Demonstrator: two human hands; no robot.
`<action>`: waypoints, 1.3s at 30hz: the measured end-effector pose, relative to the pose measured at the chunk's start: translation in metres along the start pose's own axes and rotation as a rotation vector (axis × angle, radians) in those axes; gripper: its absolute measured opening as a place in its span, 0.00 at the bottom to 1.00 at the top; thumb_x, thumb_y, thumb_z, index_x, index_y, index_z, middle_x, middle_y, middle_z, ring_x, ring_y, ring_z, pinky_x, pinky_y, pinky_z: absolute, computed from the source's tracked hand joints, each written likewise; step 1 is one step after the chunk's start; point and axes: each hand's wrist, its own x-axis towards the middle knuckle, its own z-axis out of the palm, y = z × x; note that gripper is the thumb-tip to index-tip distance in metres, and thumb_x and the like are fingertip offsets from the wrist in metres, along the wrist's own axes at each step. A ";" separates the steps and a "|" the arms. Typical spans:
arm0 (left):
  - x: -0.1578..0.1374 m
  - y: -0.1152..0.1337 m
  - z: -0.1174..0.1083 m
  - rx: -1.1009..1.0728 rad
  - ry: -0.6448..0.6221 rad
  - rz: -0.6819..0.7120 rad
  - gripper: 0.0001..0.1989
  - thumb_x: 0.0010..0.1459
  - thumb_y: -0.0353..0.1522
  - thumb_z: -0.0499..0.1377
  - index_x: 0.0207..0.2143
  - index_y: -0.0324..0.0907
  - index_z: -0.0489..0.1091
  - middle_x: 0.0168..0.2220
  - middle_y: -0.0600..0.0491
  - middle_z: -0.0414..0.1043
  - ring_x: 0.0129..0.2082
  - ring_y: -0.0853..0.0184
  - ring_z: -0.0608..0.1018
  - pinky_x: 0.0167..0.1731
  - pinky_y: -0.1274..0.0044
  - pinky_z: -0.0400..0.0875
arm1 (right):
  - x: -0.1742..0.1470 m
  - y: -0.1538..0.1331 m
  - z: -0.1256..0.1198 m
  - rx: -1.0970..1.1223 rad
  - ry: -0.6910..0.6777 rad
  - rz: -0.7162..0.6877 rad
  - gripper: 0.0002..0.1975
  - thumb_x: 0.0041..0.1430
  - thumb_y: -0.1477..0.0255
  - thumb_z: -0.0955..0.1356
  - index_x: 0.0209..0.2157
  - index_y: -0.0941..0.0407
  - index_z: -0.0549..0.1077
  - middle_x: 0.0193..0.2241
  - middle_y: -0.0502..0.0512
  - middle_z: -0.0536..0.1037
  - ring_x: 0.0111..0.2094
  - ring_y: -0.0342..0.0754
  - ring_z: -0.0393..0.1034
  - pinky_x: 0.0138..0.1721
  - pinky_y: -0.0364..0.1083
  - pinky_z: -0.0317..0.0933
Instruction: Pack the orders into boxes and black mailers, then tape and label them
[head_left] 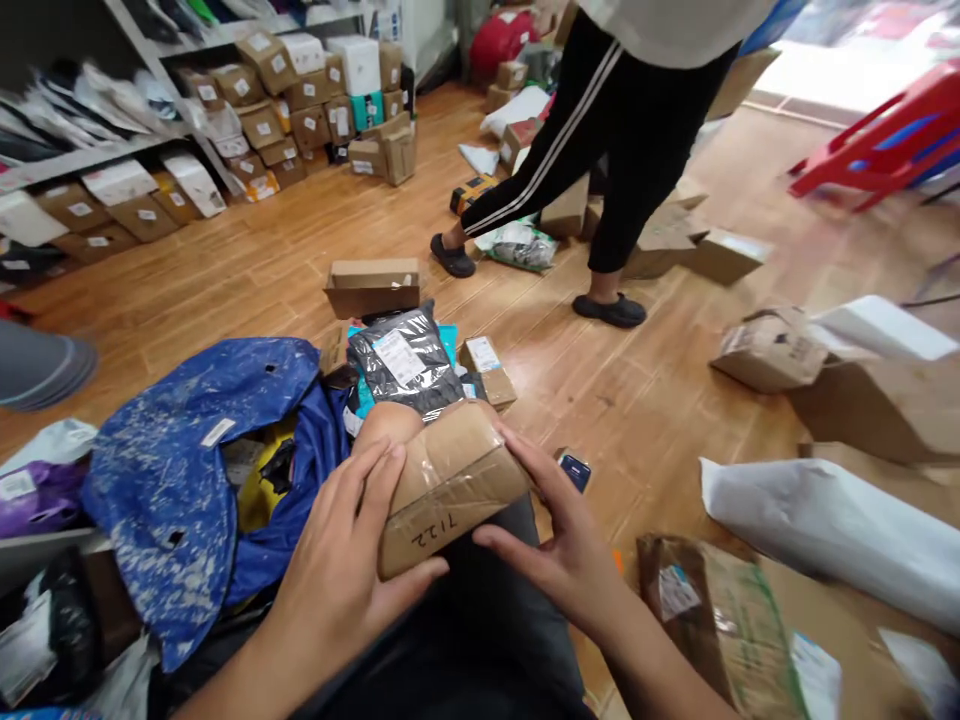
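The left hand (341, 535) and the right hand (574, 545) hold a small brown cardboard box (450, 475) between them, over the person's lap. The box has shiny clear tape on it and dark pen numbers on the side near the person. It tips a bit, with its right end higher than its left.

The left hand is curved around the left end, with its fingers on top and its thumb low on the near side. The right hand is curved too. Its fingers reach the right end, and its thumb points in toward the bottom edge. I cannot tell if that thumb touches the box, or if a leg helps hold it up.

To hold the box well, I think both hands should press softly on the two ends. Too much push could bend the card. The right thumb may do best tucked against the box, so it cannot slip. Slow turns seem safest, with the fingers off the numbers.

Past the box from the hands is a dark parcel in clear plastic (409, 350). Just beyond the right hand, a phone (575, 470) is on the wood floor (622, 430). A big blue sack (161, 470) sits left of the left hand.
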 end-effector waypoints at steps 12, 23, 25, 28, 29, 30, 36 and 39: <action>-0.001 -0.022 -0.019 -0.175 -0.020 -0.012 0.30 0.67 0.39 0.67 0.70 0.51 0.68 0.67 0.46 0.73 0.64 0.57 0.77 0.63 0.69 0.74 | -0.011 -0.009 -0.022 0.242 -0.125 0.001 0.10 0.71 0.80 0.69 0.43 0.49 0.75 0.75 0.54 0.59 0.76 0.62 0.54 0.73 0.70 0.53; 0.003 -0.007 -0.015 0.034 0.553 0.034 0.17 0.62 0.27 0.71 0.51 0.51 0.79 0.48 0.53 0.80 0.47 0.64 0.83 0.52 0.72 0.79 | -0.007 -0.002 -0.025 0.047 -0.023 -0.249 0.13 0.65 0.83 0.69 0.38 0.49 0.77 0.64 0.55 0.76 0.70 0.63 0.65 0.67 0.68 0.66; -0.001 0.004 -0.016 0.148 0.545 0.244 0.20 0.58 0.23 0.72 0.47 0.54 0.79 0.47 0.55 0.77 0.50 0.64 0.81 0.58 0.69 0.77 | -0.005 -0.005 -0.022 0.040 0.015 -0.248 0.12 0.66 0.83 0.69 0.38 0.49 0.77 0.62 0.56 0.78 0.68 0.62 0.69 0.65 0.67 0.69; -0.002 0.018 -0.016 0.254 0.272 0.348 0.18 0.62 0.25 0.69 0.51 0.53 0.78 0.61 0.48 0.73 0.68 0.54 0.70 0.70 0.54 0.66 | -0.003 -0.007 -0.017 0.048 0.047 -0.257 0.12 0.67 0.83 0.70 0.38 0.49 0.77 0.61 0.56 0.78 0.66 0.60 0.71 0.65 0.63 0.69; 0.001 0.022 -0.016 0.292 0.211 0.331 0.17 0.64 0.27 0.69 0.53 0.50 0.78 0.67 0.44 0.68 0.74 0.49 0.62 0.73 0.49 0.60 | -0.002 -0.007 -0.015 0.053 0.047 -0.262 0.13 0.66 0.84 0.70 0.39 0.49 0.77 0.62 0.56 0.78 0.66 0.59 0.70 0.66 0.63 0.68; 0.003 0.025 -0.015 0.324 0.173 0.312 0.16 0.65 0.29 0.68 0.54 0.48 0.77 0.72 0.40 0.63 0.77 0.46 0.56 0.73 0.46 0.55 | -0.003 -0.006 -0.014 0.058 0.043 -0.265 0.13 0.66 0.84 0.70 0.40 0.49 0.77 0.62 0.56 0.77 0.66 0.59 0.70 0.66 0.62 0.68; 0.016 0.034 -0.011 0.390 0.070 0.313 0.07 0.70 0.31 0.64 0.49 0.44 0.77 0.79 0.43 0.48 0.80 0.45 0.47 0.75 0.42 0.46 | -0.005 0.002 -0.014 0.044 0.015 -0.266 0.17 0.65 0.85 0.69 0.45 0.48 0.78 0.63 0.56 0.76 0.68 0.60 0.68 0.67 0.64 0.67; 0.015 0.034 -0.007 0.408 0.035 0.310 0.06 0.70 0.31 0.63 0.47 0.43 0.78 0.80 0.44 0.47 0.80 0.44 0.46 0.75 0.40 0.44 | -0.005 0.002 -0.015 0.016 0.009 -0.288 0.18 0.65 0.84 0.68 0.48 0.47 0.79 0.60 0.56 0.80 0.67 0.60 0.68 0.66 0.65 0.67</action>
